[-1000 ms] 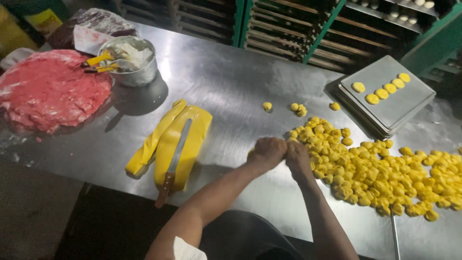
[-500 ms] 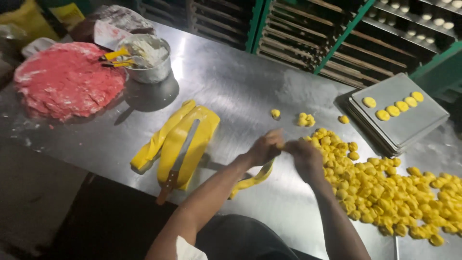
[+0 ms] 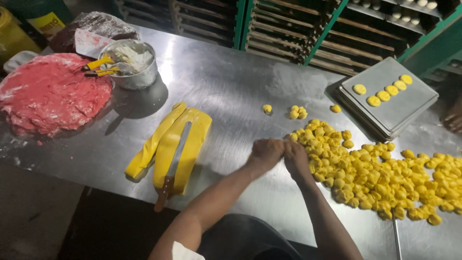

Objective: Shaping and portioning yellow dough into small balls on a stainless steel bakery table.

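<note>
On the steel table, your left hand and right hand now press together, fists curled, beside the yellow dough pieces; the strip stretched between them earlier is gone.

A single head-worn camera looks steeply down from the near edge of a steel table, close above the person's own forearms. It faces away from the person, taking in the tabletop from left to right and wooden racks on the far side.
</note>
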